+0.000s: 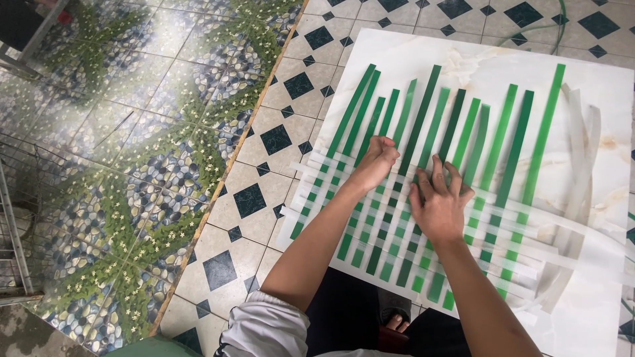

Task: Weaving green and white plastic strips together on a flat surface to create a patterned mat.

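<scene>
A flat weave of green strips (423,132) crossed by white strips (317,165) lies on a white marbled board (595,106) on the floor. My left hand (377,158) is closed, pinching a strip near the top row of the weave. My right hand (438,201) lies flat with spread fingers, pressing on the woven part just to the right. The green strips fan out loose beyond the hands.
Loose white strips (582,152) curl at the board's right side. The board rests on cream tiles with dark diamonds (274,139). A pebble-and-flower patterned floor (119,152) lies to the left, with a metal frame (13,238) at the far left edge.
</scene>
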